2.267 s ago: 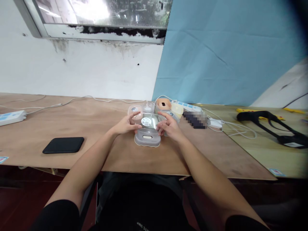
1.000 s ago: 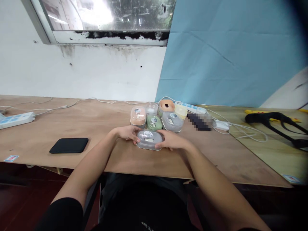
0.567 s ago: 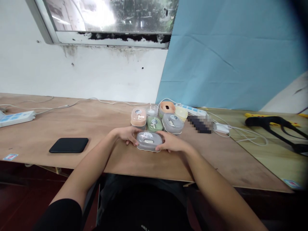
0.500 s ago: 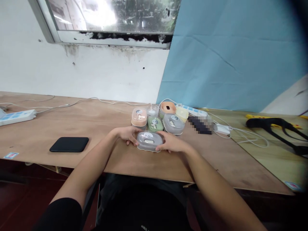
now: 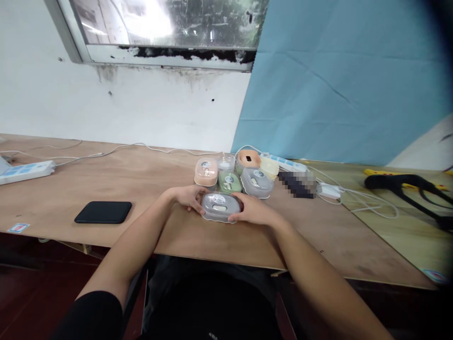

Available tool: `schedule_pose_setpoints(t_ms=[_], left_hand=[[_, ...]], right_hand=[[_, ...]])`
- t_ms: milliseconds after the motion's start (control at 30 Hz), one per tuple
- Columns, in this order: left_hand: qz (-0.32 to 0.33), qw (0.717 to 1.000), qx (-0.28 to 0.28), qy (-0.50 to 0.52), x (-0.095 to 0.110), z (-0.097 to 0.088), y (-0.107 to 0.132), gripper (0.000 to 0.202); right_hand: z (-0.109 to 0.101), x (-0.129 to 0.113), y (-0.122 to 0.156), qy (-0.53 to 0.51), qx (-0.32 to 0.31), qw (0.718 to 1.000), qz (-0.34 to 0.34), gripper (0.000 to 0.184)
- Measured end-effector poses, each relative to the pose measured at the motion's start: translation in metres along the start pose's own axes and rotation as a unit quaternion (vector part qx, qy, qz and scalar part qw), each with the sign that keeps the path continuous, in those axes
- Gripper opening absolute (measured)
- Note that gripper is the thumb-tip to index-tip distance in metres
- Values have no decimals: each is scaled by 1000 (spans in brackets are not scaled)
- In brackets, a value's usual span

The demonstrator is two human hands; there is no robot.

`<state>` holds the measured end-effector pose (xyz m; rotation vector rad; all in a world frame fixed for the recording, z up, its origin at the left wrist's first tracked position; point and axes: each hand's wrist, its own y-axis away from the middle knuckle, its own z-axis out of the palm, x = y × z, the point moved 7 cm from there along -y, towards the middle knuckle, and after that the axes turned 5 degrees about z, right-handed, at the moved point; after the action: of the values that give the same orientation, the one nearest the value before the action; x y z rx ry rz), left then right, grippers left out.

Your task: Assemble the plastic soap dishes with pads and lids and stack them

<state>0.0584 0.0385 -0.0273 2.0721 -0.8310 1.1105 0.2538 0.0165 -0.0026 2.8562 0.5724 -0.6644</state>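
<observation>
A grey lidded plastic box [image 5: 221,208] with a round label and a small light tab on its lid sits on the table in front of me. My left hand [image 5: 191,197] grips its left side, thumb at the front. On its right side, my right hand [image 5: 250,208] holds it with the fingers partly hidden behind. Just beyond it stand a green box [image 5: 230,182], a pink box [image 5: 205,172] and a second grey box [image 5: 257,183]. Further back are an orange box [image 5: 248,158], a clear container [image 5: 225,161] and a pale yellow piece [image 5: 269,167].
A black phone [image 5: 103,212] lies to the left. White power strips stand at the far left [image 5: 28,171] and behind the boxes [image 5: 286,163]. To the right are a dark blurred object [image 5: 295,184], a white adapter [image 5: 328,191] with cables and a black strap [image 5: 396,182].
Both hands stay on the grey box, which rests in the same place. The whole view has shifted very slightly; nothing else visibly differs.
</observation>
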Motion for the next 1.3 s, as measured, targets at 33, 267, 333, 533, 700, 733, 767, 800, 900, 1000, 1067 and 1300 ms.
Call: schedule_pose_setpoints(t_ms=[33,267,333,533,700,733,767,800,900,1000,1067,1300], left_hand=[[-1,1000,5,-5,0,-1,0,96],[-5,1000,18,-1,5,-2,4,89],[-5,1000,27,0,6,-3,5,88],[11,999,28,-21,11,-4,5,78],[14,1000,19,-4,9,-3,5,79],[13,1000,17,-1,8,-3,5,79],[13,1000,14,1,8,-3,4,79],[13,1000,9,2,7,-2,4,78],[11,1000,-1,-26,3,-2,3,71],[18,997,9,-69,1,-4,1,64],[30,997,12,-72,0,-4,0,64],[48,997,-55,-11,4,5,1,63]], right_hand=[[0,0,0,4,6,1000,-7,81],[4,4,-4,12,34,998,-46,83],[5,4,-5,7,34,998,-57,84],[6,6,-5,-5,37,998,-60,96],[6,-2,1,-18,8,994,-106,105],[7,-4,2,-17,-2,993,-119,108],[8,-5,3,-16,-11,992,-128,111],[9,-6,4,-17,-17,991,-134,112],[9,-9,5,-20,-14,990,-142,110],[6,-14,6,-22,3,988,-152,104],[3,-18,7,-20,17,987,-156,101],[-9,-26,13,-31,56,985,-163,94]])
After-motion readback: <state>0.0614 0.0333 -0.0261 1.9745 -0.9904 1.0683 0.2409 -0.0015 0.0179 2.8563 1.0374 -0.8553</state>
